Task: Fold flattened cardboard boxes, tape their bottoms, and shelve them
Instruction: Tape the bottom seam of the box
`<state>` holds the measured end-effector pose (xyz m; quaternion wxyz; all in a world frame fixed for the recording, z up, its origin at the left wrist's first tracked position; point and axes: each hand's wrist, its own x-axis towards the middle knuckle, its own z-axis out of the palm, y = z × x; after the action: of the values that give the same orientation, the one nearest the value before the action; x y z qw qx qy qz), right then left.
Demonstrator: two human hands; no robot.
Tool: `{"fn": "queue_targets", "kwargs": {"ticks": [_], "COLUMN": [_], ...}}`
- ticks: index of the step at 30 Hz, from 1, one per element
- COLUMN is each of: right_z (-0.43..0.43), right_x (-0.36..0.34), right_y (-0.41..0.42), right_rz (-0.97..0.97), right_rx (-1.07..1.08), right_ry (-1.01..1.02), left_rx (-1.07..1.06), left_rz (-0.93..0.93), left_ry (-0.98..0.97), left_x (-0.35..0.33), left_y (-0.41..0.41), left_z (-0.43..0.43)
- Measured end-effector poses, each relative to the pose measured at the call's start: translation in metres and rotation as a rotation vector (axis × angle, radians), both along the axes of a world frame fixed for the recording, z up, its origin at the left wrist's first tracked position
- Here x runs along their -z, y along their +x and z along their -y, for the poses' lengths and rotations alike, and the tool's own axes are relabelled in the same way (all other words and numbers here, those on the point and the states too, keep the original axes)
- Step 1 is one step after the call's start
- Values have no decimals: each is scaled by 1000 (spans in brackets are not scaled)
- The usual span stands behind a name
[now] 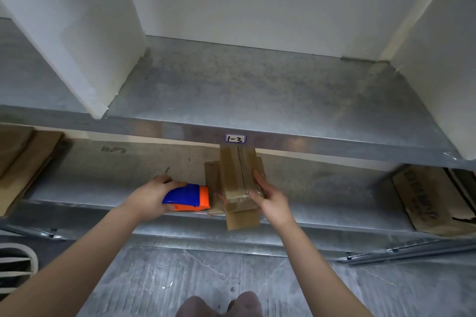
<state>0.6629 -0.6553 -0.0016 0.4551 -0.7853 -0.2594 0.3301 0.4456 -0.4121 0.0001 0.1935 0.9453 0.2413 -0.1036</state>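
Curled left fingers (pixel 177 184) grip tape dispenser (pixel 186 197); right fingers (pixel 259 178) clasp box (pixel 235 175).

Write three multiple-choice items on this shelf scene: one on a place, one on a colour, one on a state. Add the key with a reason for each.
1. Where is the small taped brown cardboard box?
A. on the upper metal shelf
B. at the lower metal shelf, below the handwritten label
C. on the floor

2. What colours is the plastic tape dispenser?
A. blue and orange
B. green and white
C. red and black

3. What is the left-hand grip doing?
A. hanging free
B. holding the tape dispenser
C. pressing flat on the box

Key:
1 B: the box is at the lower shelf's front edge, under the label.
2 A: it has a blue body and an orange front.
3 B: its fingers curl round the dispenser, while the right-hand grip holds the box's side.
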Motion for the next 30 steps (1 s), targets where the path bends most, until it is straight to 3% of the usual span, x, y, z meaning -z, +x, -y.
{"fn": "queue_targets", "kwargs": {"ticks": [12,15,18,25,30], "right_z": [-6,-1,6,9,21], "right_x": [0,-2,-6,-12,-14], "right_y": [-6,-7,-8,-3,-10], "right_rz": [-10,97,222,585,818], "right_rx": [63,-4,-57,-142,-162], "right_ry": [-44,-58,-58,-222,-252], "left_rx": [34,16,78,149,155], "left_rz": [-45,-46,-104,312,352], "left_ry": [52,57,212,42,98], "left_x": [0,1,-6,-22,-10], "left_y": [0,6,14,53,69], "left_z": [0,0,3,78,118]}}
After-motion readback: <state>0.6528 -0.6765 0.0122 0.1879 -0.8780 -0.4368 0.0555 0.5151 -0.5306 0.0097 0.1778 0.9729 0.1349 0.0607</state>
